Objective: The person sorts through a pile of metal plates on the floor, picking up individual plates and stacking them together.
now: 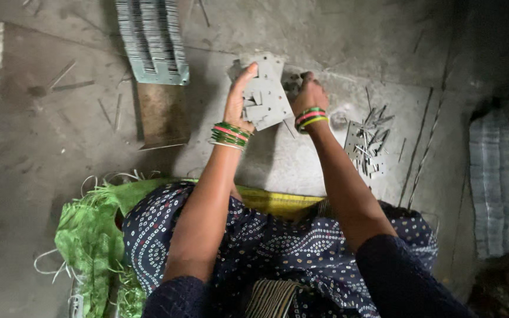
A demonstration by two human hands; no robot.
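Metal plates (266, 97), thin and grey with cut-out notches, sit in a small stack held up off the floor between both hands, right at the centre of the view. Left hand (241, 97) stands edge-on against the stack's left side, its fingers (247, 73) curled over the top edge and clasping the plates. Right hand (308, 93) is at the stack's right edge, knuckles up and fingers bunched; it looks to be pinching the plates' far corner, though exactly how the tips grip is hidden behind the hand. Both wrists carry green, red and yellow bangles (231, 134).

Below the hands lies the bare concrete floor (60, 153), dusty and scattered with thin metal slivers. Just right of the right wrist, a loose heap of small metal pieces (367, 144) lies on the floor, well clear of the stack. Up at the top left, a long comb-like row of stamped metal strips (151, 38) rests with its lower end over a brown board (161, 115). At the bottom, the person's lap shows dark dotted cloth (254, 241), with a green woven sack (92, 235) spread beneath it on the left. At far right, a folded grey striped cloth (490, 182) lies in shadow.
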